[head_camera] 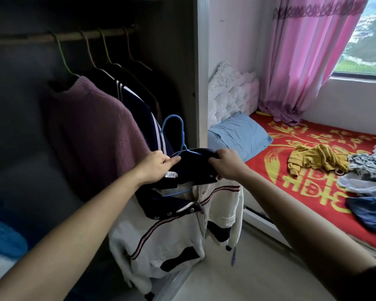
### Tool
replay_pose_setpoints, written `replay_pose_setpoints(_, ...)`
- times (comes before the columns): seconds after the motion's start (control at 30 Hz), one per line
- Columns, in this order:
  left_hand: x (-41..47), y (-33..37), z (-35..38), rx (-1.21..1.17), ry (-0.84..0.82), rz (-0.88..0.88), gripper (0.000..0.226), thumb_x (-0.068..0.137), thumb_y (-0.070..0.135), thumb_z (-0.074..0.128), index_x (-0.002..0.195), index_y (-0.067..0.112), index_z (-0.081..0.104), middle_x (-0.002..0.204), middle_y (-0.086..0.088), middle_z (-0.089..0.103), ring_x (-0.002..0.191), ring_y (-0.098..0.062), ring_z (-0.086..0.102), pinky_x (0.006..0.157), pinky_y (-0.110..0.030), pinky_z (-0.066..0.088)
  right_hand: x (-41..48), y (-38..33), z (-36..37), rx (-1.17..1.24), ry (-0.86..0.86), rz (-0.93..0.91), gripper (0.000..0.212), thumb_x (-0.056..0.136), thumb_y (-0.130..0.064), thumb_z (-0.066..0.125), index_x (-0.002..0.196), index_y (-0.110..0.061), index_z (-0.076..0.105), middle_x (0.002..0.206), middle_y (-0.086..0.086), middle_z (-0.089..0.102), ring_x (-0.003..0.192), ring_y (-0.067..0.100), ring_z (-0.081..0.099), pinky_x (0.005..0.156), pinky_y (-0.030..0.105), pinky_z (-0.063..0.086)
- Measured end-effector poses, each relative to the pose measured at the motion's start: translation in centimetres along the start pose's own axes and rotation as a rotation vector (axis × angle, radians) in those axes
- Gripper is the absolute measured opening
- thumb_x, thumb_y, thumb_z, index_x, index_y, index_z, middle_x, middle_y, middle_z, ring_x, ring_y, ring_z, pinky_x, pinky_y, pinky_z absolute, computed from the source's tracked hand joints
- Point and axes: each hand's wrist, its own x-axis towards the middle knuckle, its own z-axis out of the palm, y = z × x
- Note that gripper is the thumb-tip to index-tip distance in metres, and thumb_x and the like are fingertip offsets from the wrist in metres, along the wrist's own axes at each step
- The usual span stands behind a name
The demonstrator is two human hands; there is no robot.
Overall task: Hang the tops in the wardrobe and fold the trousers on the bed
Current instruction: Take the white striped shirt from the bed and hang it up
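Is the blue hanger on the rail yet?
No, the left hand and right hand hold the jacket on the blue hanger, below the rail.

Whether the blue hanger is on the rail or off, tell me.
Off. The blue hanger is free, below the rail; the left hand and right hand hold its jacket.

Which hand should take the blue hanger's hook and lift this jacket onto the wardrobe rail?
Probably left. The left hand holds the jacket collar right beside the blue hanger neck, on the rail side; the right hand grips the collar's far end, toward the bed.
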Motion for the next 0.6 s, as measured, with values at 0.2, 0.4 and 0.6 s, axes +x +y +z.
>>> replay_pose_setpoints(0.2, 0.3, -1.0, 0.6, -0.013, 0.124, -0.041, 0.063, 0.093, 0.063, 0.049, 0.053, 0.015, 0.054, 0.066, -0.001, 0.06, 0.073, -0.027, 0.063, 0.08, -0.046, 0.052, -1.3, -3.1, 1.4, 0.448, -0.243, -0.015, 0.031, 0.1, -0.022, 0.053, 0.097, 0.006, 0.065, 0.082, 0.026, 0.071, 0.065, 0.034, 0.068, 0.059, 0.039, 0.058)
replay_pose_setpoints(0.4, 0.0, -1.4, -3.0, 0.179, 0.313, 0.001, 0.062, 0.092, 0.068, 0.042, 0.067, 0.018, 0.07, 0.083, 0.004, 0.056, 0.099, -0.022, 0.05, 0.085, -0.036, 0.036, -0.7, -2.5, 0.0, -0.214, 0.03, -0.269, 0.067, 0.089, -0.08, 0.034, 0.081, -0.018, 0.057, 0.084, 0.0, 0.06, 0.077, 0.02, 0.059, 0.073, 0.038, 0.049)
replay_pose_setpoints(0.6, -0.8, -0.6, -6.4, 0.322, 0.416, 0.152, 0.071, 0.083, 0.076, 0.03, 0.079, 0.022, 0.076, 0.085, 0.008, 0.054, 0.093, -0.016, 0.047, 0.087, -0.04, 0.033, 1.9, -3.8, -1.8, -0.24, 0.082, -0.613, 0.044, 0.103, -0.058, 0.028, 0.12, -0.024, 0.051, 0.105, 0.001, 0.062, 0.102, 0.024, 0.057, 0.091, 0.044, 0.044)
